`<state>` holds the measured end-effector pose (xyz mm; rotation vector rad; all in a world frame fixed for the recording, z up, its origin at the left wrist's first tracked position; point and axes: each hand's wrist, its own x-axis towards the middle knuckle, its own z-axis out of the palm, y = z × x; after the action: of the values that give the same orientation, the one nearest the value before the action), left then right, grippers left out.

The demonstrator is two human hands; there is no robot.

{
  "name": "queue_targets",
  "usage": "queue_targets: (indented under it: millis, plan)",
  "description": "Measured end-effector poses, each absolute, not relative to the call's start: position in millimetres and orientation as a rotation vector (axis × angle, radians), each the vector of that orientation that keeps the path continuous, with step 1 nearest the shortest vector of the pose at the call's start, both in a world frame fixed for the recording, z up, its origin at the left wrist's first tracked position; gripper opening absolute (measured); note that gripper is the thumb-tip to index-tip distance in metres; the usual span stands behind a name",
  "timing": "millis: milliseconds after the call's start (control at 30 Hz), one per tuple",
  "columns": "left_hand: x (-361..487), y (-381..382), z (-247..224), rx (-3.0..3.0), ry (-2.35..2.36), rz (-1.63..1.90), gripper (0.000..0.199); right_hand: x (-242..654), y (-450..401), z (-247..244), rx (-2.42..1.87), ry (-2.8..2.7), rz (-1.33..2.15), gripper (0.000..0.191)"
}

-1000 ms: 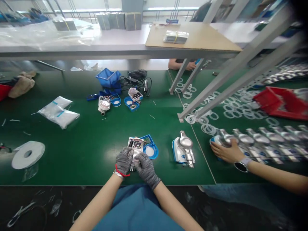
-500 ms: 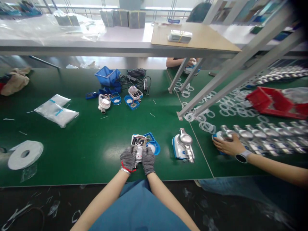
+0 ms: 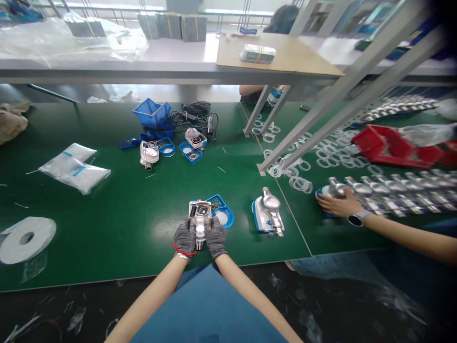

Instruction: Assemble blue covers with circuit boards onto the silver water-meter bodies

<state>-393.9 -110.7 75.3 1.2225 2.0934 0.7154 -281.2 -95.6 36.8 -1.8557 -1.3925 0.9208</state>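
Observation:
Both my hands, in grey knitted gloves, grip a white and silver device housing (image 3: 200,227) from its two sides, near the front of the green table. My left hand (image 3: 185,236) wraps its left side and my right hand (image 3: 214,237) its right. The housing's far end lies open, showing dark parts inside. Against it on the right rests a blue cover (image 3: 224,209) with a circuit board and a white disc, wired to it as far as I can tell. Further right stands a closed silver, white and blue unit (image 3: 268,212).
Two opened units (image 3: 149,153), a blue bin (image 3: 153,113) and black cables (image 3: 210,125) lie further back. White bags (image 3: 75,166) and a tape roll (image 3: 30,239) are left. At right, a co-worker's hand (image 3: 337,204) touches a row of silver units; metal posts (image 3: 303,124) rise beside clear rings.
The view has turned slightly, so the table's things sit a little further left. My hands keep their grip on the housing, whose near end now shows more between them.

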Motion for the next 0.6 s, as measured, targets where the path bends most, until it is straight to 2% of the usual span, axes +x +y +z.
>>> queue_targets:
  millis: [67, 167, 267, 367, 467, 533, 600]
  plan:
    - [-395.5, -98.4, 77.1, 1.343, 2.145, 0.781, 0.04, -280.0, -96.8, 43.8, -1.859, -1.446, 0.949, 0.038]
    - [-395.8, -62.1, 85.0, 1.736, 2.042, 0.772, 0.059, -275.4, -95.1, 57.2, -1.867, -1.608, 0.937, 0.037]
    - [-398.3, -23.3, 94.9, 1.955, 1.726, 0.418, 0.054, -257.0, -79.4, 67.9, -1.999, -1.715, 0.769, 0.037]
    - [-404.2, -6.5, 97.3, 1.959, 1.626, 0.195, 0.05, -224.3, -48.0, 69.4, -2.158, -1.643, 0.642, 0.046]
    - [-408.4, -10.8, 88.9, 1.906, 1.692, 0.256, 0.055, -195.9, -17.1, 59.2, -2.176, -1.419, 1.022, 0.046]
    - [-409.6, -16.6, 80.9, 1.837, 1.742, 0.338, 0.054, -187.3, -5.9, 48.7, -2.106, -1.297, 1.282, 0.031]
    - [-410.3, -21.0, 74.0, 1.763, 1.767, 0.411, 0.049, -186.7, -3.6, 39.3, -2.041, -1.229, 1.388, 0.017]
